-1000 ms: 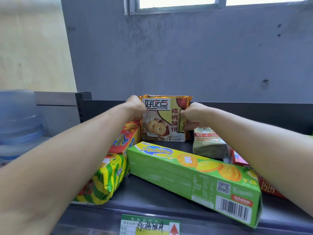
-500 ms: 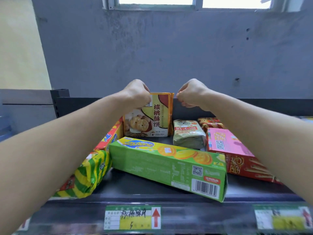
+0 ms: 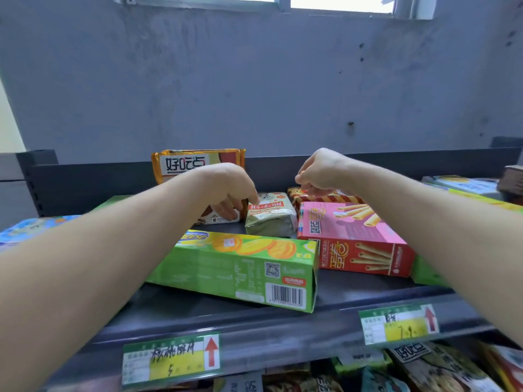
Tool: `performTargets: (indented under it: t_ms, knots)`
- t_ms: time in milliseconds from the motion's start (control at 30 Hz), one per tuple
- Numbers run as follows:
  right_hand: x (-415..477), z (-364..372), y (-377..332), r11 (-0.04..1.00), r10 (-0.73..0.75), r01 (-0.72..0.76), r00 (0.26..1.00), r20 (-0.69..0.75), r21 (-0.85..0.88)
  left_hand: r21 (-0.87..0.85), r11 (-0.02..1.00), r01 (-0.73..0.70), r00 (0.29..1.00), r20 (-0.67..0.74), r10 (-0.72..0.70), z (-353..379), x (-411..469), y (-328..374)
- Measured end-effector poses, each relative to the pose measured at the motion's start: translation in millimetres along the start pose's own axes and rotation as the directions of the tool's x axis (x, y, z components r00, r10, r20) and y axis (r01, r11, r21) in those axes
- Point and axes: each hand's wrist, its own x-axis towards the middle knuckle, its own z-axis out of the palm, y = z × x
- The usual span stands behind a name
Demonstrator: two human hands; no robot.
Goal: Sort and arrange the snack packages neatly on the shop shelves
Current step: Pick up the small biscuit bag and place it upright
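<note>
Olive-green snack pack (image 3: 270,219) at middle of shelf (image 3: 353,290), near back rail, between upright walnut-biscuit pack (image 3: 198,165) and pink wafer box (image 3: 348,230). Looks light, soft, crushable: take by sealed ends. Left hand (image 3: 226,188) fingertips down on its top edge, no grip yet. Right hand (image 3: 319,171) loosely curled over striped pack (image 3: 325,197), holding nothing.
</note>
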Motion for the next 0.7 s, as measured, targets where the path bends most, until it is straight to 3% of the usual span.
performTargets:
  t_ms: [267, 433, 600, 700]
  knots:
    - [-4.3, 4.9, 3.5, 0.987, -0.082, 0.105, 0.98, 0.18, -0.12, -0.126, 0.967, 0.222, 0.971, 0.119, -0.207, 20.8, 2.6, 3.8]
    - [3.1, 2.1, 5.6, 0.966, -0.149, 0.193, 0.96, 0.237, -0.172, -0.224, 0.949, 0.22, 0.975, 0.039, -0.217, 26.5, 0.8, 7.8]
    - [12.5, -2.7, 7.5, 0.943, -0.246, 0.288, 0.94, 0.236, -0.167, -0.141, 0.984, 0.109, 0.968, -0.209, -0.137, 21.3, -6.7, 22.0]
    - [18.4, -4.5, 6.7, 0.926, -0.303, 0.345, 0.921, 0.246, -0.152, 0.036, 0.999, 0.017, 0.881, -0.473, 0.002, 10.9, -14.3, 31.7]
